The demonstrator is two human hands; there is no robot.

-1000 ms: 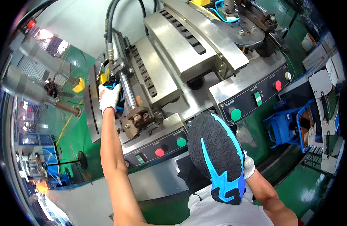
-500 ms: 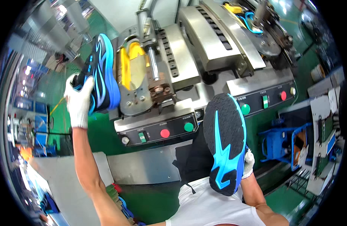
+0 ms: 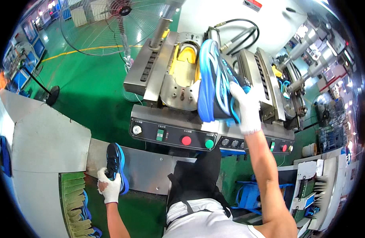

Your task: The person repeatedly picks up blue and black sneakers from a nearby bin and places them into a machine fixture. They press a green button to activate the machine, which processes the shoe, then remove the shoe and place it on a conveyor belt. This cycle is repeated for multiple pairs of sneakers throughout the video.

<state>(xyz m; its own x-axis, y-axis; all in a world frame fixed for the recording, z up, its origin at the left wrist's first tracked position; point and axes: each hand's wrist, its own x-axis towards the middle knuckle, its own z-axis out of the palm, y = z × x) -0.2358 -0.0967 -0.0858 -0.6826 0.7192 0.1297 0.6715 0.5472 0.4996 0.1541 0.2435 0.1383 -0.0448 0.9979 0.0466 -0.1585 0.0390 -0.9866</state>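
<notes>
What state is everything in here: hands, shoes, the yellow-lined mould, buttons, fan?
Left hand: gloved, gripping.
Left-hand sneaker: held, sole side facing right.
Right hand: gloved, gripping.
Right-hand sneaker: held, sole side facing left.
Yellow-lined shoe mould: uncovered.
Red button: pressed or not, unclear.
Green button: likewise unclear.
Wire-cage fan: upright; spinning unclear.
</notes>
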